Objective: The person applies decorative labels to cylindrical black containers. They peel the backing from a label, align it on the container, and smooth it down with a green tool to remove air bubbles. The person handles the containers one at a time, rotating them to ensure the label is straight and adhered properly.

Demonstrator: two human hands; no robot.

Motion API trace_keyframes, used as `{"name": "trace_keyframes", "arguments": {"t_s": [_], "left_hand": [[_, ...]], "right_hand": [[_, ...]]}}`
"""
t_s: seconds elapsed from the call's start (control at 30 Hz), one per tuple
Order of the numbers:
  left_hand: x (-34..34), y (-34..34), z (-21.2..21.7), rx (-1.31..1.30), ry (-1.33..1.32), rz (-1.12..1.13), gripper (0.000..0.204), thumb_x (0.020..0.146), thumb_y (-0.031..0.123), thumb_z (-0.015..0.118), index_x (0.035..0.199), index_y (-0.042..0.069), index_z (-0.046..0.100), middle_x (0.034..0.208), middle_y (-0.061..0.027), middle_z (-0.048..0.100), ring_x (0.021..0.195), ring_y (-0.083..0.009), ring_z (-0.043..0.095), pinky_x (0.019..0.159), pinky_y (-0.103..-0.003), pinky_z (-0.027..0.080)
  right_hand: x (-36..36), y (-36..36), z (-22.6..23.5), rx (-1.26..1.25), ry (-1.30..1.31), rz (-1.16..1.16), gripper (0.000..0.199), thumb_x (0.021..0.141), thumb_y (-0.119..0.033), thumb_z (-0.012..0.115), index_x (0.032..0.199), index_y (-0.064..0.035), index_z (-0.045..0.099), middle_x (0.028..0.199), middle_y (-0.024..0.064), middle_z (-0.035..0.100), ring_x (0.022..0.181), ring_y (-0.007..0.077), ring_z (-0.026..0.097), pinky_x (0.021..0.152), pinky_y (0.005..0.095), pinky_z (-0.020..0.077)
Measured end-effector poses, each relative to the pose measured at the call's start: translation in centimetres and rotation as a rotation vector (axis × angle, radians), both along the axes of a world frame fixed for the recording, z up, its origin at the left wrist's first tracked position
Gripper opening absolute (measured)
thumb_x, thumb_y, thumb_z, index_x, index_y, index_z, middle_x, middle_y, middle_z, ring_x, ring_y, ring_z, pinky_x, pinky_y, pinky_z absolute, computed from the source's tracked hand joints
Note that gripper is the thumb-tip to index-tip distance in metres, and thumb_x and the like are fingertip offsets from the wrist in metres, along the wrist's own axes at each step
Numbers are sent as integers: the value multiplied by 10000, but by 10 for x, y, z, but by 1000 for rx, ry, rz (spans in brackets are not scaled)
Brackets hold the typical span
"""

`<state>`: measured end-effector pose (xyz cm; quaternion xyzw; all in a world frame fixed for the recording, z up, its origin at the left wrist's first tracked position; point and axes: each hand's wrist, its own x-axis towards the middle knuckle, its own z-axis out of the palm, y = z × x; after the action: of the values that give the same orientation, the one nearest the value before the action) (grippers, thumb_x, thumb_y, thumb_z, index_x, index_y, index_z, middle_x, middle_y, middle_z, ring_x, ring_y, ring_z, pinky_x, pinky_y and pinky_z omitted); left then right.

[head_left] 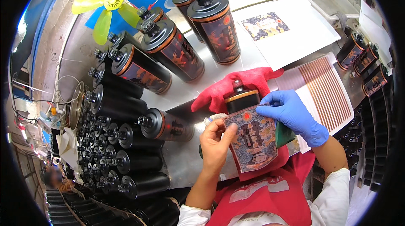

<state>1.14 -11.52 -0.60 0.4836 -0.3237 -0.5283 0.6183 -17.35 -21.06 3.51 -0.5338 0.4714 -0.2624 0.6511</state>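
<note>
A patterned decal (253,141), dark blue and copper with a red disc near its top, is stretched between my hands. My bare left hand (217,141) pinches its upper left edge between thumb and fingers. At its upper right corner, my right hand (291,112), in a blue glove, grips it with thumb and fingertips. Just behind the decal lies a black bottle (242,100) with a gold shoulder band; its lower body is hidden. Beneath that bottle a red cloth (215,93) is bunched on the metal table. Something green shows partly under my right hand.
Decorated black bottles (217,32) stand at the back left, and another bottle (166,125) is left of my hand. Plain black bottles (141,181) are stacked at left. A yellow-green fan (113,0), a striped sheet (325,93) and a white board (291,27) with a decal surround the table.
</note>
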Motion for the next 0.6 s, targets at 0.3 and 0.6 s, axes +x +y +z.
{"name": "trace_keyframes", "arguments": {"t_s": [0.3,0.6], "left_hand": [[-3,-20,-3,-89,29,162,46,859,22,648,893,-9,643,848,-17,624,753,-68,550,700,-210,434],[0,-32,-7,-86,2,191,48,849,14,662,888,-11,651,855,-20,627,763,-68,559,707,-204,441]], "right_hand": [[2,-10,-4,83,-47,-5,194,803,-146,726,900,10,664,779,15,649,705,50,599,639,192,478],[5,-18,-7,129,-69,-20,195,793,-136,739,900,7,661,792,18,645,704,53,595,638,189,483]]}}
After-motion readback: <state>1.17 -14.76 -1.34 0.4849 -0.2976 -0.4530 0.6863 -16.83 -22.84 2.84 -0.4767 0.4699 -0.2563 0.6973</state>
